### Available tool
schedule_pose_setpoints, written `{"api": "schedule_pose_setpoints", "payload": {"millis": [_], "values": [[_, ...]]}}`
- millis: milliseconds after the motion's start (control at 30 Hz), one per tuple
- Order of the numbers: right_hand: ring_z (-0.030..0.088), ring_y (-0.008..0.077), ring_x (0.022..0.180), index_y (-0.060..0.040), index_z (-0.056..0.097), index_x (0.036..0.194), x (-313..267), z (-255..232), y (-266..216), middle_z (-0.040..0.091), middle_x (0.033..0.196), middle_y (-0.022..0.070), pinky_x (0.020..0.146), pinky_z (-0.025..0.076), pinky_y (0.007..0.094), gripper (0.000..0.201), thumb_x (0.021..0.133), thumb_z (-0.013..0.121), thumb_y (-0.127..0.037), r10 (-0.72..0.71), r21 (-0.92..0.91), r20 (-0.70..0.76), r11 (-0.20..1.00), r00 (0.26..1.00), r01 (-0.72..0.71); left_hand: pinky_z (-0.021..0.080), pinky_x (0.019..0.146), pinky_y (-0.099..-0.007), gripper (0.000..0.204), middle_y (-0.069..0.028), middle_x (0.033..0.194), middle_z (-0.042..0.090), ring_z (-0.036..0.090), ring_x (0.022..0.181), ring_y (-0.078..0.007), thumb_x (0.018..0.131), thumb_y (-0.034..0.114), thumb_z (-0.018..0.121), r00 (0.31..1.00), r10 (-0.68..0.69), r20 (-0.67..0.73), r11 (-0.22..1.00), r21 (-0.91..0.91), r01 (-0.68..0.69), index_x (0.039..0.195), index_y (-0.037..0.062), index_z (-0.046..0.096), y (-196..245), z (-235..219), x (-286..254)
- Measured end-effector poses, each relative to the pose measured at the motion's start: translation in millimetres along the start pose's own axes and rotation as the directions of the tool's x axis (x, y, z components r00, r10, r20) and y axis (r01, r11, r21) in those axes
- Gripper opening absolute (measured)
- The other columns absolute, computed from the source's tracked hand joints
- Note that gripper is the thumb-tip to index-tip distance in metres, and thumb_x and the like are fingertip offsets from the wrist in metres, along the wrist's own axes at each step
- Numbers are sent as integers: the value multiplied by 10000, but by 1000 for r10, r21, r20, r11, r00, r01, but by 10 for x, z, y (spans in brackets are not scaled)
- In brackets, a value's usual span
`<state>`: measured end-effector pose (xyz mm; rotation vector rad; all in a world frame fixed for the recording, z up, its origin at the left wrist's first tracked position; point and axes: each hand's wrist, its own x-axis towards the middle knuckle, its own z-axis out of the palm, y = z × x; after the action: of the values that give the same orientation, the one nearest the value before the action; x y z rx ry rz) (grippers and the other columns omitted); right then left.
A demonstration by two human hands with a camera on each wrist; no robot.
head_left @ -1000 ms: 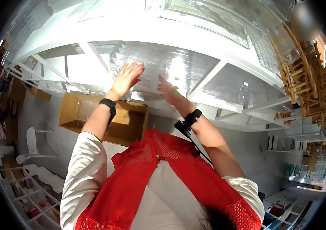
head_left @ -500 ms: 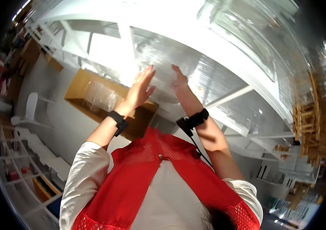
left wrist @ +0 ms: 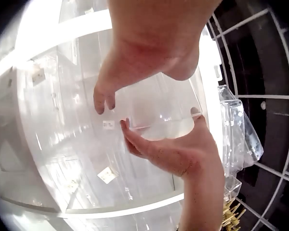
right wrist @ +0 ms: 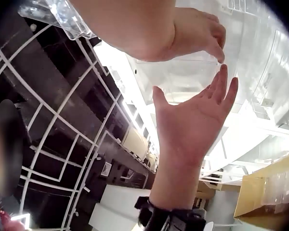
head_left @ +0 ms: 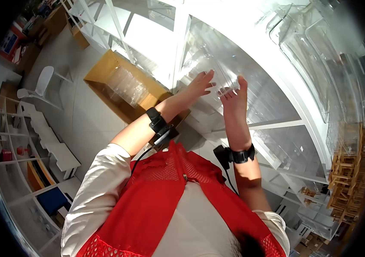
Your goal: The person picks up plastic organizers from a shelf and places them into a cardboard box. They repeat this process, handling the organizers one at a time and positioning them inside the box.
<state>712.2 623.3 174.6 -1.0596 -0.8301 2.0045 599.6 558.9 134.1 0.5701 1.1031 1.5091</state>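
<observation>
Both hands reach toward a white shelf compartment (head_left: pixel 182 47) filled with clear plastic boxes (head_left: pixel 272 103). My left hand (head_left: pixel 191 92) is stretched out with its fingers parted and its thumb held apart, as the right wrist view also shows. Opposite it, my right hand (head_left: pixel 235 107) has its thumb raised and its fingers loosely bent. A narrow gap separates the two hands' fingertips, in front of the clear plastic. In the left wrist view a thin clear edge (left wrist: pixel 196 94) runs near the right thumb; whether either hand touches it I cannot tell.
An open cardboard box (head_left: pixel 101 70) with clear plastic packs (head_left: pixel 127 85) inside stands on the floor below the left forearm. Further left are a white chair (head_left: pixel 45 81) and a compartmented shelf (head_left: pixel 13 147). Clear containers (head_left: pixel 294 34) crowd the shelf top, and wooden racks (head_left: pixel 347 175) stand at right.
The view has swung, so the shelf and cardboard box appear rotated and shifted. Both hands have moved rightward in the picture, and the left palm has turned. Nothing is visibly taken hold of.
</observation>
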Motion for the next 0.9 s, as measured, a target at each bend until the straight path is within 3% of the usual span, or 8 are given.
{"api": "schedule_pose_setpoints", "payload": {"millis": [67, 233, 467, 667, 700, 767, 833, 900], "values": [[495, 198, 912, 3, 459, 1071, -201, -20, -19, 505, 999, 114, 820, 385, 329, 457, 793, 518, -355, -11, 66, -78, 998, 997, 16, 284, 972, -419, 720, -135, 1312, 270, 319, 1197, -268, 834, 502, 430, 999, -7, 33, 1000, 19, 7, 1304, 34, 152, 32, 76, 15], [485, 176, 963, -21, 431, 1075, -499, -342, 244, 500, 1014, 65, 869, 363, 347, 378, 849, 432, -324, -216, 119, 116, 972, 969, 202, 336, 941, -432, 858, -169, 1272, 262, 340, 1170, -260, 762, 504, 554, 995, -89, 53, 995, 58, 85, 1273, 0, 82, 72, 244, -246], [425, 185, 1060, 10, 359, 1181, -991, -524, 925, 431, 1151, 98, 942, 296, 347, 482, 827, 507, -282, -333, 1, 149, 942, 931, 336, 407, 868, -360, 854, -135, 1218, 325, 402, 1107, -232, 727, 407, 649, 948, -194, 252, 967, 209, 143, 1254, -13, 124, 64, -122, -761], [394, 201, 1099, -2, 314, 1214, -1737, -38, 1752, 392, 1190, 103, 959, 301, 372, 465, 845, 503, -212, -222, -21, 131, 974, 966, 226, 423, 835, -320, 791, -125, 1161, 400, 475, 1009, -198, 708, 191, 669, 886, 37, 462, 951, 256, -173, 1275, 5, 149, -197, -961, -1229], [397, 205, 1097, -1, 313, 1215, -1834, 17, 1924, 395, 1194, 107, 956, 312, 382, 459, 850, 499, -208, -176, -29, 146, 983, 974, 182, 422, 838, -317, 753, -109, 1116, 426, 476, 997, -189, 689, 143, 684, 940, -95, 328, 973, 231, 18, 1259, 18, 208, -231, -1151, -1404], [406, 200, 1099, 15, 283, 1246, -1939, 164, 2210, 401, 1206, 110, 955, 308, 350, 508, 845, 508, -201, -96, -156, 237, 978, 967, 135, 421, 839, -319, 732, -100, 1108, 430, 478, 992, -187, 686, 134, 685, 934, -126, 333, 972, 231, 49, 1250, 25, 231, -41, -1514, -1694], [386, 209, 1148, 8, 229, 1289, -1968, 231, 2414, 380, 1249, 127, 950, 303, 318, 582, 842, 520, -223, 107, -360, 378, 932, 920, 40, 428, 830, -326, 689, -102, 1123, 424, 481, 985, -189, 704, 185, 673, 927, -95, 363, 949, 313, -25, 1234, 28, 261, 127, -1914, -1923], [375, 201, 1169, 9, 197, 1310, -1982, 477, 2406, 332, 1307, 143, 939, 326, 311, 656, 829, 554, -258, 360, -552, 539, 834, 761, -4, 435, 823, -333, 657, -106, 1122, 423, 479, 998, -193, 727, 254, 644, 922, -189, 337, 933, 354, 62, 1224, 26, 280, 462, -2255, -2236]]}}
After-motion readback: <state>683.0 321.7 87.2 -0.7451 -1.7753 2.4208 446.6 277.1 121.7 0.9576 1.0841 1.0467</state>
